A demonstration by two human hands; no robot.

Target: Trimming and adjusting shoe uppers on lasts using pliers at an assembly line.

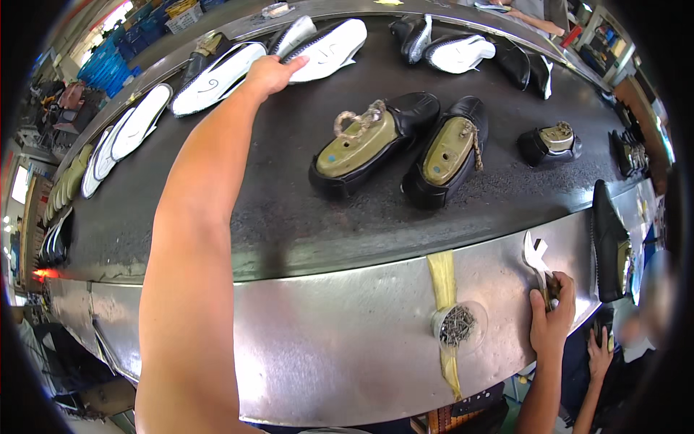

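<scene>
Bare left forearm (pixel 191 239), huge, running up from the lower edge! Beneath it, a broad dark belt (pixel 253 166) spans the frame; along the bottom, the steel ledge (pixel 325 347), smooth and shiny.

Upper centre, here's the key spot: a white-soled shoe (pixel 329 49), sole up, right at the left hand (pixel 275 75), its length slanting from lower left to upper right, away from the thumb. Left hand's the near one, no question; the right is far off. Thumb rests over the shoe's lower end, fingers partly hidden, so how tightly they're closed I can't tell.

Centre, two black shoes (pixel 418 112), leather glossy, hard green lasts (pixel 354 153) inside, rough rope loops (pixel 345 129) on top.

Lower right, the right hand (pixel 553 315) is wrapped firmly round metal pincers (pixel 536 260), head tilted up and left. Left of them, yellow tape (pixel 442 278), crinkled, then a round clear cup (pixel 481 325) full of spiky grey nails (pixel 456 327).
</scene>
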